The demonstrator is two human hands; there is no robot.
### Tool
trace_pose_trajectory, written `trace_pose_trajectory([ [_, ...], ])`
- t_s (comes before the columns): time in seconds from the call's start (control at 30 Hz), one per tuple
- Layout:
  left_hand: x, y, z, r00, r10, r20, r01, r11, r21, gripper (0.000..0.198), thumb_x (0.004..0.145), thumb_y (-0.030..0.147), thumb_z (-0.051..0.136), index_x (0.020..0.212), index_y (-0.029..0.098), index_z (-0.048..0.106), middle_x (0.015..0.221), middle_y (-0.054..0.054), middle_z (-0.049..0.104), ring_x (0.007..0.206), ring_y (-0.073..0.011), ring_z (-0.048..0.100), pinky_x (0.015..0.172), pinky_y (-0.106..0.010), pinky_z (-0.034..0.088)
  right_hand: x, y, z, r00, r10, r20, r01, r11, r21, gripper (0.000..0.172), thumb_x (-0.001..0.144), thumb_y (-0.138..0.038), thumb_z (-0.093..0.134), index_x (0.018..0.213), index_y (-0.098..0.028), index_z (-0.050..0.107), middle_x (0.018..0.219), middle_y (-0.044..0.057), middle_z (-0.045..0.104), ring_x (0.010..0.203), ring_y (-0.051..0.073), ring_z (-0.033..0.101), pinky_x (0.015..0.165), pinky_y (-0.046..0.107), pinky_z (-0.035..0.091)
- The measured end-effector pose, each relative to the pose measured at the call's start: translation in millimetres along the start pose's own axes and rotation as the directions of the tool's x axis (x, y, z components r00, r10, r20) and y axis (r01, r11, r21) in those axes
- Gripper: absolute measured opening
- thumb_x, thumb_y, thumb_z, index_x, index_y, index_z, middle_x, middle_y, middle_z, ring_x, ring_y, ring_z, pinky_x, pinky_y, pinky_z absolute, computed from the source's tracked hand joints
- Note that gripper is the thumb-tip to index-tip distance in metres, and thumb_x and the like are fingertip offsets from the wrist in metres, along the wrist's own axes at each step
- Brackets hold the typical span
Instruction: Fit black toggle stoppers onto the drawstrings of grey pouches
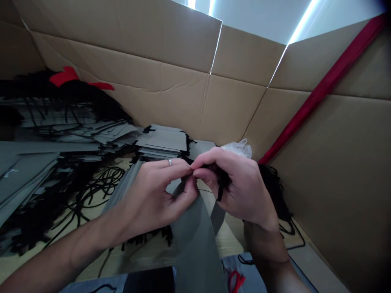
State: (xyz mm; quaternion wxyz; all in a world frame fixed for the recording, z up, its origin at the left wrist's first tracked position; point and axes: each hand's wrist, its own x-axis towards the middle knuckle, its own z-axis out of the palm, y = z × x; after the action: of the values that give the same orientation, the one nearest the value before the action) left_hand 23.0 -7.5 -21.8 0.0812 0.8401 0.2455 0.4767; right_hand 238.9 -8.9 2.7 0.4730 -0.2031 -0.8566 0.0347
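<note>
My left hand (166, 189), with a ring on one finger, pinches at the top edge of a grey paper bag (195, 244) that hangs below it. Facing it, my right hand (240, 185) is closed, its thumb and forefinger pressed together against the left fingertips. A bunched black cord (224, 183) lies in the right palm, and a short end hangs out. What sits exactly between the meeting fingertips is too small to make out.
Stacked grey bags (165, 138) with black cords stand behind my hands, and larger piles (76, 118) fill the left. Loose black cords (104, 179) lie on the table. Cardboard walls (171, 73) enclose the back and right. Red-handled scissors (236, 280) lie near the front.
</note>
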Motion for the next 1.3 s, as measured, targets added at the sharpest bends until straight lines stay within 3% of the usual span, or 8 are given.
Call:
trace_pose_trajectory([
  [0.17, 3, 3, 0.4, 0.978, -0.207, -0.013, 0.202, 0.965, -0.167, 0.021, 0.108, 0.029, 0.073, 0.092, 0.02, 0.083, 0.08, 0.002, 0.08, 0.073, -0.0148, 0.073, 0.065, -0.026, 0.051, 0, 5, 1, 1.0, 0.016, 0.022, -0.018, 0.995, 0.097, 0.015, 0.104, -0.016, 0.087, 0.105, -0.021, 0.073, 0.1, -0.001, 0.081, 0.088, 0.013, 0.073, 0.083, 0.022, 0.061],
  [0.33, 3, 2, 3.0, 0.987, -0.155, 0.05, 0.16, 0.98, -0.114, 0.025, 0.111, 0.028, 0.063, 0.089, 0.018, 0.071, 0.076, 0.003, 0.071, 0.065, -0.0118, 0.059, 0.058, -0.025, 0.041, 0, 9, -5, 0.993, 0.103, 0.057, -0.112, 0.973, 0.204, 0.024, 0.096, -0.016, 0.097, 0.101, -0.022, 0.074, 0.092, -0.005, 0.077, 0.072, 0.009, 0.065, 0.067, 0.02, 0.054],
  [0.53, 7, -5, 3.1, 0.977, -0.064, 0.201, 0.091, 0.987, -0.129, 0.02, 0.108, 0.013, 0.053, 0.093, 0.019, 0.065, 0.078, 0.006, 0.066, 0.065, -0.0092, 0.054, 0.061, -0.023, 0.039, 2, 13, 2, 0.999, -0.006, 0.041, 0.001, 0.993, 0.117, 0.01, 0.105, -0.011, 0.08, 0.101, -0.02, 0.08, 0.092, 0.0, 0.081, 0.081, 0.012, 0.073, 0.075, 0.023, 0.058],
  [0.7, 7, -7, -0.1, 0.965, -0.028, 0.259, 0.067, 0.988, -0.14, 0.024, 0.117, 0.016, 0.048, 0.1, 0.019, 0.065, 0.077, 0.006, 0.059, 0.064, -0.0099, 0.048, 0.061, -0.026, 0.035, 1, 16, 1, 0.998, 0.053, -0.017, -0.049, 0.983, 0.174, 0.009, 0.101, -0.021, 0.092, 0.097, -0.02, 0.084, 0.087, 0.0, 0.083, 0.074, 0.013, 0.072, 0.071, 0.024, 0.059],
  [0.83, 4, -6, -2.8, 0.955, 0.042, 0.294, 0.012, 0.984, -0.18, 0.026, 0.12, 0.02, 0.047, 0.095, 0.021, 0.055, 0.077, 0.005, 0.051, 0.066, -0.0116, 0.044, 0.063, -0.029, 0.036, 5, 19, -6, 0.986, 0.157, 0.057, -0.165, 0.854, 0.493, 0.023, 0.095, -0.034, 0.1, 0.094, -0.018, 0.083, 0.08, 0.002, 0.082, 0.064, 0.014, 0.075, 0.056, 0.023, 0.059],
  [1.0, 2, -10, -4.0, 0.963, 0.115, 0.244, -0.051, 0.966, -0.255, 0.025, 0.117, 0.011, 0.045, 0.095, 0.022, 0.052, 0.081, 0.004, 0.055, 0.068, -0.0116, 0.047, 0.066, -0.028, 0.038, 7, 27, -1, 0.964, 0.209, 0.163, -0.257, 0.583, 0.771, 0.019, 0.097, -0.025, 0.097, 0.094, -0.015, 0.081, 0.081, 0.004, 0.081, 0.068, 0.017, 0.083, 0.06, 0.023, 0.065],
  [1.17, 3, -7, -9.3, 0.954, 0.139, 0.267, -0.051, 0.949, -0.312, 0.027, 0.117, 0.015, 0.046, 0.093, 0.024, 0.055, 0.08, 0.0, 0.065, 0.067, -0.016, 0.056, 0.063, -0.033, 0.043, 4, 32, 14, 0.98, 0.175, 0.092, -0.175, 0.547, 0.818, 0.028, 0.093, -0.033, 0.101, 0.09, -0.016, 0.079, 0.073, 0.001, 0.075, 0.058, 0.012, 0.07, 0.055, 0.022, 0.056],
  [1.3, 3, 0, -13.9, 0.939, 0.142, 0.314, -0.037, 0.948, -0.316, 0.028, 0.115, 0.016, 0.048, 0.089, 0.024, 0.052, 0.075, -0.001, 0.063, 0.063, -0.0172, 0.055, 0.06, -0.034, 0.042, 2, 34, 22, 0.988, 0.145, 0.06, -0.128, 0.518, 0.845, 0.03, 0.094, -0.038, 0.1, 0.087, -0.017, 0.079, 0.071, 0.0, 0.071, 0.057, 0.011, 0.063, 0.054, 0.022, 0.053],
])
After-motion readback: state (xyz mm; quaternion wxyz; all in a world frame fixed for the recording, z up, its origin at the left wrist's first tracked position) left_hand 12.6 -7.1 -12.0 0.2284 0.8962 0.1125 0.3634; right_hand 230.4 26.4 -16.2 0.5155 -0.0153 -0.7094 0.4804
